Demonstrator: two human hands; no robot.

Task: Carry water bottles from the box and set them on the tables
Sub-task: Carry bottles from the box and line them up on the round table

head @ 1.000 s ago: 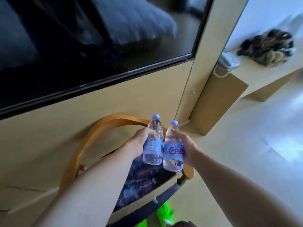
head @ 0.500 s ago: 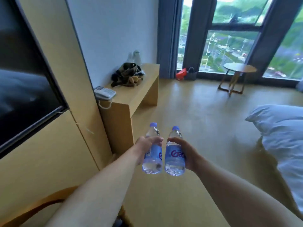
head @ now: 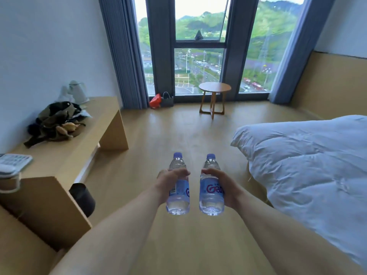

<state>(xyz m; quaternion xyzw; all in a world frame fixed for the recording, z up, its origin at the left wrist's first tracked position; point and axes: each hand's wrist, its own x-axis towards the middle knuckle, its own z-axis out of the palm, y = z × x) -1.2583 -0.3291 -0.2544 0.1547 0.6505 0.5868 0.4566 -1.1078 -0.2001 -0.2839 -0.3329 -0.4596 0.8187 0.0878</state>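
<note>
Two water bottles are held upright in front of the body, above the wooden floor (head: pixel 162 135), side by side with a narrow gap between them. The left bottle (head: pixel 178 187) is gripped around its middle by the left hand (head: pixel 168 183), whose fingers are curled over the label with the barcode facing outward. The right bottle (head: pixel 211 187) is gripped by the right hand (head: pixel 224 187), fingers wrapped behind it and the thumb laid across the front above the red lettering. Both bottles carry blue caps and appear full. A long wooden worktop (head: pixel 65 155) is seen along the left wall; a telephone (head: pixel 14 162) rests at its near end, a heap of dark clothing (head: pixel 57 122) lies further along, and a white kettle (head: pixel 78 91) stands at the far end. A dark bin (head: pixel 83 195) sits on the floor under it. A small round worktop (head: pixel 214 87) stands well ahead by the window (head: pixel 200 46), with a red bag (head: pixel 155 100) and a grey bag (head: pixel 167 100) near the curtain. A bed with a white duvet (head: pixel 307 165) lies to the right
</note>
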